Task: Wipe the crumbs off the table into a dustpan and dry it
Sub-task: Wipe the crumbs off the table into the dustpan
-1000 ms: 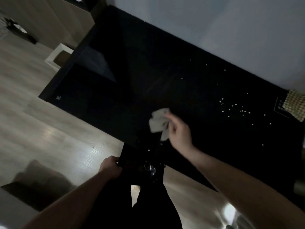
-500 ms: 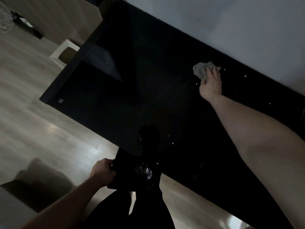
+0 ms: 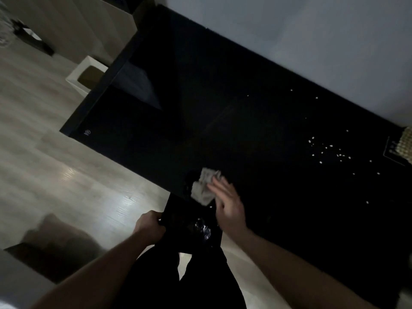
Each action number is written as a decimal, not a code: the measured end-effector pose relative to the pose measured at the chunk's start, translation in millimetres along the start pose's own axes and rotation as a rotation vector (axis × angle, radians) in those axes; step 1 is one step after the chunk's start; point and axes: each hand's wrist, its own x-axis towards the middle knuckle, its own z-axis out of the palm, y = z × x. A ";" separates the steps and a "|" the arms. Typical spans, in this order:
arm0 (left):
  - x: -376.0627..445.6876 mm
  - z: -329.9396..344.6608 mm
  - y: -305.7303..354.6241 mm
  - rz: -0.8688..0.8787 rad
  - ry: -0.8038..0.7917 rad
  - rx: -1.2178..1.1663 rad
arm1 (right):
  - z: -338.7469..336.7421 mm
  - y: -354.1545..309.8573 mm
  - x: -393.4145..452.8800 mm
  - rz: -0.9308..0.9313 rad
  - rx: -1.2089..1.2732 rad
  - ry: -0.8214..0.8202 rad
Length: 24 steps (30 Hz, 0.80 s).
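Observation:
A black glossy table [image 3: 223, 108] runs along the wall. Several white crumbs [image 3: 330, 151] lie scattered on its right part. At the table's near edge my right hand [image 3: 229, 204] presses a crumpled grey cloth [image 3: 204, 186] with straight fingers. Just below that edge my left hand [image 3: 150, 226] grips the side of a black dustpan [image 3: 189, 224], held against the table's edge. Something shiny lies inside the dustpan.
A white open box [image 3: 87, 73] stands on the wooden floor left of the table. A woven light object [image 3: 406, 144] sits at the table's right end. A low brown object [image 3: 53, 244] lies on the floor at lower left.
My right hand dragged the cloth from the table's far side by the wall back to the near edge above the dustpan. The left hand kept hold of the dustpan.

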 end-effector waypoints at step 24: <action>-26.0 46.7 -5.9 0.006 0.074 -0.021 | -34.7 27.6 -47.3 0.103 -0.155 -0.017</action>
